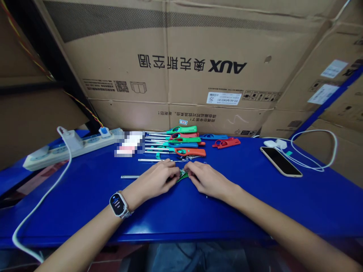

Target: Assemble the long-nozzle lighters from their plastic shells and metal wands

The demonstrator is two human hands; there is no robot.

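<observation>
My left hand and my right hand meet over the middle of the table, fingers closed around a partly hidden green long-nosed lighter. Its handle looks opened, with small parts between my fingertips that I cannot make out. From under my left hand a metal tube points left, apparently the lighter's nozzle. Just beyond my fingers lies a loose metal tube with thin white wires. Further back is a row of lighters, among them an orange one and a green one.
A blue handle shell and a red handle shell lie right of the row. A phone and white cable are at right. At left stands a power strip. A cardboard wall closes off the back of the blue table.
</observation>
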